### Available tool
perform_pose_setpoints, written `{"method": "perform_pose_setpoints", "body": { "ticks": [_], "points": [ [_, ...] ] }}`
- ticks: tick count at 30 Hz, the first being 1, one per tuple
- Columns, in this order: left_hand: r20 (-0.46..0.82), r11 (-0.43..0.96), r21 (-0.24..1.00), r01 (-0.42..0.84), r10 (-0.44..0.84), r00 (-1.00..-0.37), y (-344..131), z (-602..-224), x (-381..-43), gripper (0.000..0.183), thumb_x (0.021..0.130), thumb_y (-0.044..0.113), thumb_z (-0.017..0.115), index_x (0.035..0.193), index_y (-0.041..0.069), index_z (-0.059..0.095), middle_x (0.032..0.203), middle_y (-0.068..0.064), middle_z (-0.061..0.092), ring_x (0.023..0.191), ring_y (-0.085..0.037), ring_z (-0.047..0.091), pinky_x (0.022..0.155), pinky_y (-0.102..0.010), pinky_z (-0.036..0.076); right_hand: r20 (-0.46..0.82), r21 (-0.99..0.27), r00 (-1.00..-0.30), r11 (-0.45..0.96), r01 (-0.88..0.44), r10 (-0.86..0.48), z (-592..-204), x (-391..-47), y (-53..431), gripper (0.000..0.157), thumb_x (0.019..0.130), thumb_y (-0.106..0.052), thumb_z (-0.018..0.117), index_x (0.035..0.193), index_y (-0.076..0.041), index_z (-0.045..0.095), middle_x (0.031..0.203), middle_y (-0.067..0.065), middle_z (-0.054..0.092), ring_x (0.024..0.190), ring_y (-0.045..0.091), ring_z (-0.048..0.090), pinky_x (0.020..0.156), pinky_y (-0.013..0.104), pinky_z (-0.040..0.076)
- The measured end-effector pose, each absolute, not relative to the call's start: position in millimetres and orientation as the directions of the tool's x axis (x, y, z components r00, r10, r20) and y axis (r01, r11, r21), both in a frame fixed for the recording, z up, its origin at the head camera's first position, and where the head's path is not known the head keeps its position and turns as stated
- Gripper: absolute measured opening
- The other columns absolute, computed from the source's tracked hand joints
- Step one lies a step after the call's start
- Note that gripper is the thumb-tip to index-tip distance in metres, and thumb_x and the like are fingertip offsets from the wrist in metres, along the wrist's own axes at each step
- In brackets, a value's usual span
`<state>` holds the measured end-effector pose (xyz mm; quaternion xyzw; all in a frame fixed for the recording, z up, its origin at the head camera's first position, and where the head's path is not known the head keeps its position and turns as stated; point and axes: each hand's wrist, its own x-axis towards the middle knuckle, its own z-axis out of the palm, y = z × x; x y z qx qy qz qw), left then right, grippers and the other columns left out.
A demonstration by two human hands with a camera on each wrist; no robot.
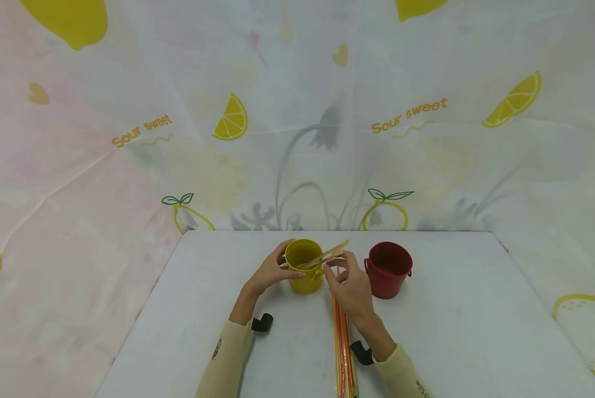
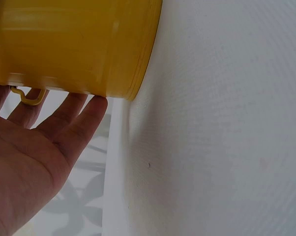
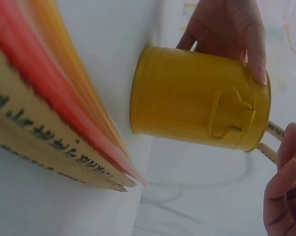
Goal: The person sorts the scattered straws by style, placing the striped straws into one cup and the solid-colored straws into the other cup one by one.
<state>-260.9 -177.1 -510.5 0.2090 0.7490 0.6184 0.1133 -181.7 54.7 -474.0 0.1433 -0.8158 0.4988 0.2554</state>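
A small yellow bucket (image 1: 305,283) stands upright on the white table, its rim facing up. My left hand (image 1: 269,272) grips it from the left, thumb on the near side near the rim and fingers around the far side. In the left wrist view, fingertips (image 2: 96,104) touch the bucket's side close to its base. Tan sticks (image 1: 333,253) with dark print slant over the bucket's right rim, their lower ends inside. My right hand (image 1: 353,290) holds them at their upper part with its fingers. In the right wrist view the sticks (image 3: 267,153) show between rim and fingers.
A red bucket (image 1: 388,283) with side handles stands just right of my right hand. Below the hands lies a bundle of long red, yellow and tan sticks (image 1: 344,354), pointing away from me. A printed lemon curtain (image 1: 297,138) hangs behind the table (image 1: 456,309).
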Motion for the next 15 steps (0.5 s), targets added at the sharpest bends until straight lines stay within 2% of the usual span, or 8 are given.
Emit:
{"method": "perform_pose_setpoints", "body": {
  "ticks": [9,15],
  "points": [
    [0.100,0.152,0.971,0.184,0.440,-0.893,-177.1,-512.5,-260.7,0.087,0.076,0.021,0.087,0.149,0.028,0.039,0.141,0.000,0.050,0.127,-0.029,0.050,0.106,-0.055,0.035,0.518,-0.752,-0.855,0.482,-0.450,0.010,-474.3,-181.1,59.8,0.033,0.089,-0.012,0.074,0.118,-0.012,0.057,0.094,0.000,0.073,0.049,0.001,0.051,0.043,0.023,0.045],
    [0.101,0.143,0.973,0.183,0.448,-0.888,-177.2,-511.6,-260.9,0.088,0.077,0.017,0.086,0.150,0.024,0.038,0.143,-0.004,0.048,0.128,-0.032,0.048,0.106,-0.055,0.035,0.475,-0.754,-0.880,0.508,-0.416,-0.015,-468.4,-179.3,66.8,0.029,0.088,-0.011,0.073,0.114,-0.012,0.059,0.089,0.001,0.073,0.049,0.003,0.051,0.044,0.024,0.045]
  ]
}}
